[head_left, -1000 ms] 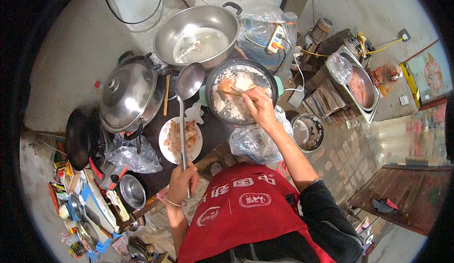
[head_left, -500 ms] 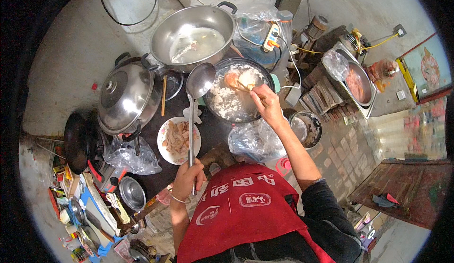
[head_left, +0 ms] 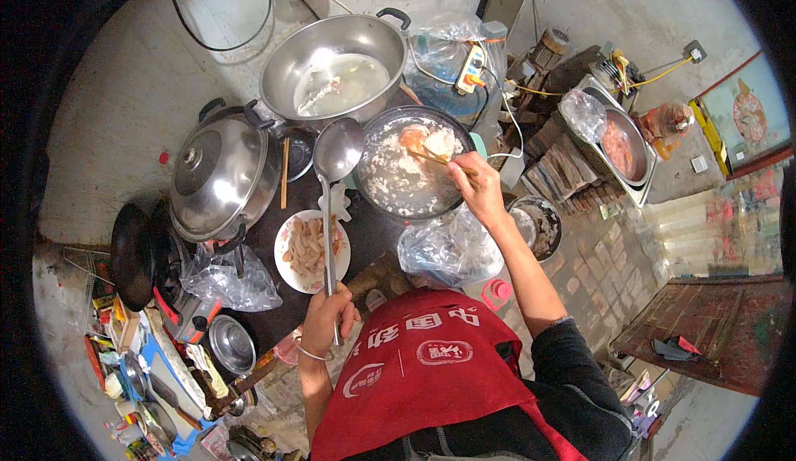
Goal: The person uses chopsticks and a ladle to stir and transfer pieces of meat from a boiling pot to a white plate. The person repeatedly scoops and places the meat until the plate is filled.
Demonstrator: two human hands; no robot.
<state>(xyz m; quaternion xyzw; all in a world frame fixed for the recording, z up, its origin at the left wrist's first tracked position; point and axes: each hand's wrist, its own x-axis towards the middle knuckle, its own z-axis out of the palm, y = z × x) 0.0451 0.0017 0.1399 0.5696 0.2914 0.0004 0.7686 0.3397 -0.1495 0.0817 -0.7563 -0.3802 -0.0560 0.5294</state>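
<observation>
My left hand [head_left: 328, 312] is closed around the handle of a long metal ladle [head_left: 339, 149]. The ladle's bowl hangs beside the left rim of a dark round pan [head_left: 401, 211], above the dark tabletop. White flaky bits are scattered inside the pan. Over at the right side of the pan, my right hand [head_left: 481, 186] grips a pair of wooden chopsticks [head_left: 438, 159]. Their tips meet an orange piece [head_left: 412, 138] and a white lump [head_left: 443, 143] in the pan. Below the ladle's bowl, its handle crosses over a plate of cut pale meat [head_left: 308, 244].
Behind the pan stands a large steel pot [head_left: 337, 67] with cloudy liquid. A lidded steel pot [head_left: 222, 175] is at the left, with a single chopstick [head_left: 285, 172] near it. Plastic bags [head_left: 448, 247] lie in front of the pan. A power strip [head_left: 471, 68] with cords hangs behind.
The ladle's bowl has shifted a little left, away from the pan. My right hand has moved slightly right and down with the chopsticks; the orange piece sits a bit further right.
</observation>
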